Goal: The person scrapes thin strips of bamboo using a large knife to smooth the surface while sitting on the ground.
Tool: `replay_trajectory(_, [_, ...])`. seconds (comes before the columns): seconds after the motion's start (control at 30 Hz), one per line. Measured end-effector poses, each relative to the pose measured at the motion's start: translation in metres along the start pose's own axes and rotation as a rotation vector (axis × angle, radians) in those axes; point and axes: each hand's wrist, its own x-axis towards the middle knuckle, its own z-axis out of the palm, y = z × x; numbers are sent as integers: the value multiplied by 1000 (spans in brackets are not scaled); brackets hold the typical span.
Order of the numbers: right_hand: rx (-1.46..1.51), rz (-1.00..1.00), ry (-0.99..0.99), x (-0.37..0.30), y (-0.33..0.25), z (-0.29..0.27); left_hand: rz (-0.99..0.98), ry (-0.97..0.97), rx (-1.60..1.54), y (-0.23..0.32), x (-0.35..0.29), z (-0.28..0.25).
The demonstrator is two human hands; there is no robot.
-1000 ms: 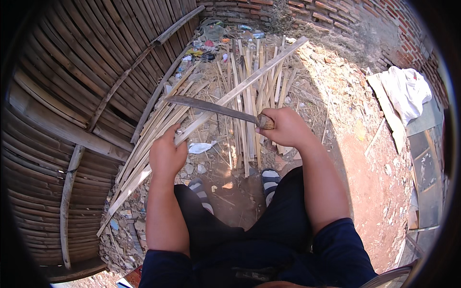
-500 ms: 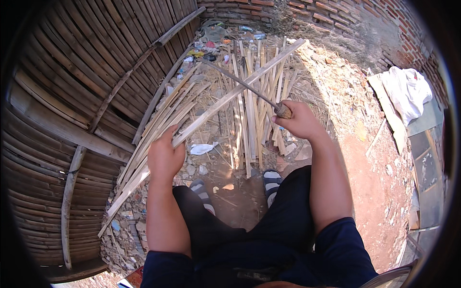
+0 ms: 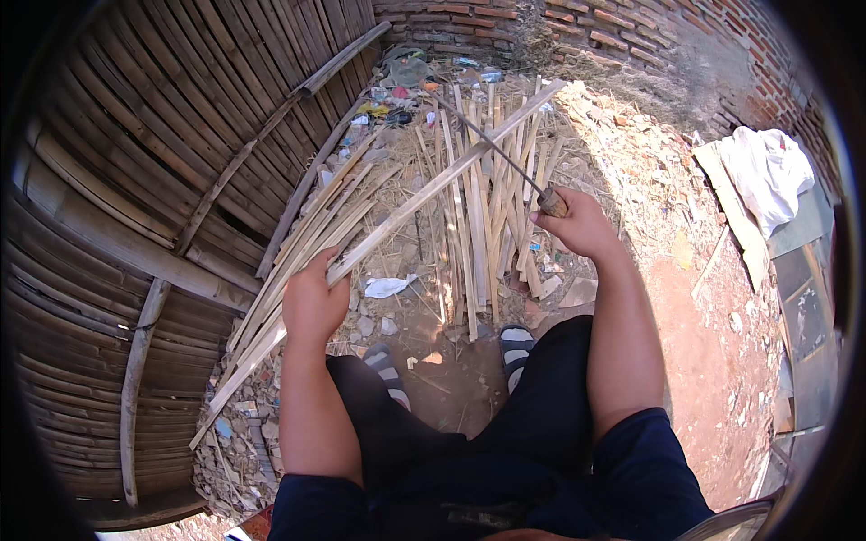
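Note:
My left hand point(image 3: 316, 302) is closed around the near part of a long pale wooden strip point(image 3: 424, 194), which slants up and away to the right. Another length of pale wood point(image 3: 236, 386) shows below that hand; I cannot tell whether it is the same piece. In my right hand point(image 3: 579, 221) is the wooden handle of a long, narrow-bladed knife point(image 3: 514, 164). Its dark blade points away to the left and crosses over the strip near the far end. Whether blade and strip touch is unclear.
Loose wooden strips point(image 3: 469, 225) lie piled ahead, with another bundle point(image 3: 311, 225) at the left. A slatted wall point(image 3: 117, 198) stands close on the left, a brick wall point(image 3: 622, 32) at the back. Rubble surrounds my sandalled feet point(image 3: 516, 352). A white cloth point(image 3: 767, 176) lies at the right.
The knife has moved to the right, its blade now crossing the strip nearer the far end and at a steeper angle. My left hand keeps its hold; the view has shifted slightly.

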Motion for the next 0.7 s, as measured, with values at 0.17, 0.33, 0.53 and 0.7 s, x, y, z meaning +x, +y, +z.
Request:
replay_trajectory(0.17, [-192, -240, -220, -16, -34, 25, -44, -95, 21, 15, 1, 5])
replay_trajectory(0.33, [-191, -283, -320, -14, -51, 29, 36, -69, 45, 6, -2, 5])
replay_trajectory(0.53, [25, 85, -6, 4, 6, -8, -24, -57, 82, 4, 0, -6])
replay_trajectory(0.7, [-139, -106, -144, -9, -11, 6, -54, -69, 26, 9, 2, 2])
